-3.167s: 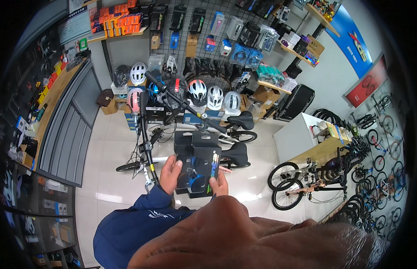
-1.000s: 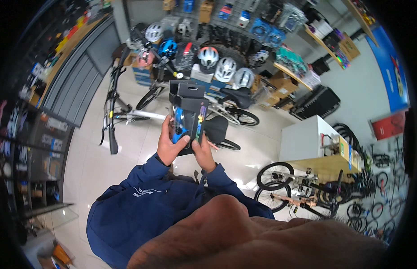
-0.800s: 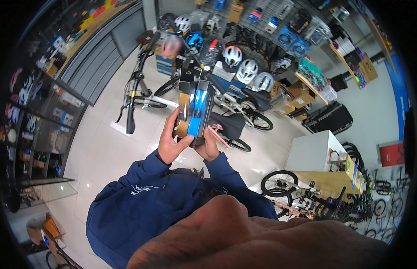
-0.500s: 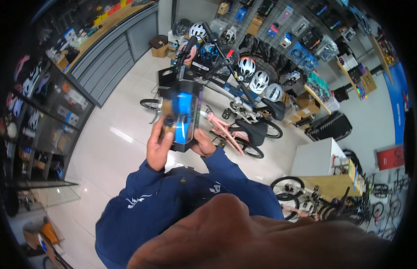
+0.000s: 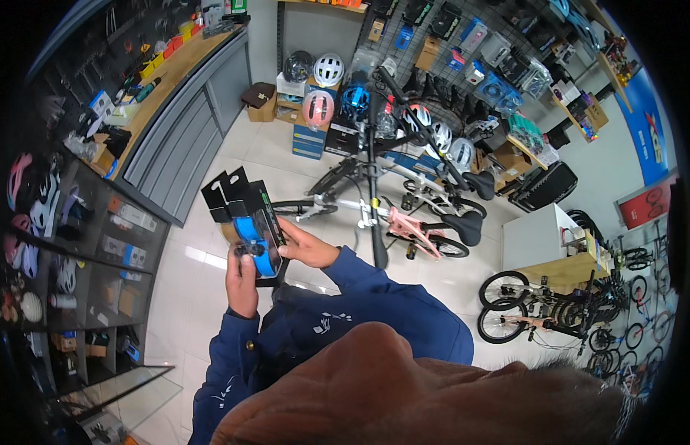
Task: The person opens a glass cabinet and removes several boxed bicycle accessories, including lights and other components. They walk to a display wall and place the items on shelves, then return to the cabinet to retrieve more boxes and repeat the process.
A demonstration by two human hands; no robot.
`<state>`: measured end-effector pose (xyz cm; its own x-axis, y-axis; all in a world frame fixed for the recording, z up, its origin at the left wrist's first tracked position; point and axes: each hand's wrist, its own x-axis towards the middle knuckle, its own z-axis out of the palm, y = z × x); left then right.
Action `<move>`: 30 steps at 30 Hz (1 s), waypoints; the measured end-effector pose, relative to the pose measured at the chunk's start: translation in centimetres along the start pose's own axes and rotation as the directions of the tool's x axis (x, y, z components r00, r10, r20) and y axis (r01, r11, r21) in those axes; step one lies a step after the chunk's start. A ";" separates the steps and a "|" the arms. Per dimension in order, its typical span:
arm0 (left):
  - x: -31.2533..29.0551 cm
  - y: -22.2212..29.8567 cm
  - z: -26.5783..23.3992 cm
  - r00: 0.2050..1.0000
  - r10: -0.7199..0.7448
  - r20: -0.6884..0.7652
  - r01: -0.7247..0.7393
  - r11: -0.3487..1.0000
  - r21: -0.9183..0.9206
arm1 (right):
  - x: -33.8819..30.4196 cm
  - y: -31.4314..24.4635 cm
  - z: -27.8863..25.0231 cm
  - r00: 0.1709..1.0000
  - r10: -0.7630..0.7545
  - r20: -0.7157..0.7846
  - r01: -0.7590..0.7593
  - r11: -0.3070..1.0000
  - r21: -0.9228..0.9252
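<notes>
In front of my chest I hold a black retail box (image 5: 245, 199) with hanging tabs sticking up at its far end. Bright blue rolled material (image 5: 265, 261) shows at the box's near side, with a small dark round piece (image 5: 250, 248) against it. My left hand (image 5: 242, 285) grips the near left side, thumb and fingers closed by the dark piece. My right hand (image 5: 309, 246) is closed round the box's right side, its thumb near the blue material. Whether the blue material is inside the box or partly out, I cannot tell.
A pink-and-white bicycle (image 5: 415, 230) stands just right of the box, its handlebar close by. Helmets (image 5: 317, 109) sit on boxes behind. Grey drawer cabinets (image 5: 174, 141) line the left, with a glass display case (image 5: 100, 252) nearer. More bicycles (image 5: 508, 311) stand at the right.
Both hands have brought the box left and lower in view, and it is now tilted. The view has turned, so the bicycles appear farther right.
</notes>
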<state>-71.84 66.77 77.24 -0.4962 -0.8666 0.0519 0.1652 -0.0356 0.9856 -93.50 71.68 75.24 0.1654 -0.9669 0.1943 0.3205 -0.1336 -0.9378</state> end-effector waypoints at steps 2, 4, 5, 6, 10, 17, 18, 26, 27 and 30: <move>3.6 -1.0 -2.1 1.000 -0.003 0.023 -0.001 0.991 0.132 | 3.1 1.6 -1.1 1.000 0.007 -0.026 -0.007 1.000 -0.015; 8.2 -1.6 -4.1 0.997 -0.024 0.068 0.012 0.986 0.169 | 6.0 3.0 -2.6 0.999 0.038 -0.038 -0.032 0.990 0.137; 10.7 -1.7 -4.9 0.993 -0.047 0.105 0.033 0.992 0.124 | 7.7 3.8 -3.2 0.998 0.048 -0.040 -0.039 0.978 0.207; 13.3 -1.8 -5.6 0.989 -0.049 0.143 0.037 0.996 0.086 | 9.9 4.6 -3.9 0.993 0.092 -0.070 -0.071 0.965 0.253; 24.3 -1.1 -8.3 0.965 -0.108 0.240 0.107 0.994 0.019 | 18.7 6.1 -7.5 0.991 0.091 -0.101 -0.043 0.915 0.400; 40.5 -1.9 -8.7 0.928 -0.061 0.367 0.082 0.996 -0.043 | 28.6 5.6 -15.8 0.951 0.044 -0.305 0.076 0.926 0.369; 42.4 -2.3 -8.3 0.923 -0.058 0.381 0.079 0.996 -0.040 | 29.4 5.6 -16.7 0.923 0.056 -0.381 0.088 0.933 0.349; 59.2 -7.3 -5.2 0.817 -0.054 0.574 0.109 0.992 -0.061 | 37.1 7.5 -25.8 0.774 -0.123 -0.621 0.208 0.976 0.066; 61.7 -7.7 -4.9 0.797 -0.057 0.601 0.103 0.994 -0.043 | 38.6 7.6 -27.1 0.753 -0.138 -0.644 0.197 0.980 0.020; 69.7 -7.7 -4.5 0.729 -0.070 0.680 0.150 0.987 -0.060 | 44.1 7.5 -30.6 0.671 -0.162 -0.723 0.179 0.982 -0.054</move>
<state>-103.84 4.39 72.56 -0.9534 -0.2911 0.0787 0.1396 -0.1945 0.9709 -112.33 21.42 67.99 -0.6156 -0.7845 0.0746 0.2940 -0.3165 -0.9019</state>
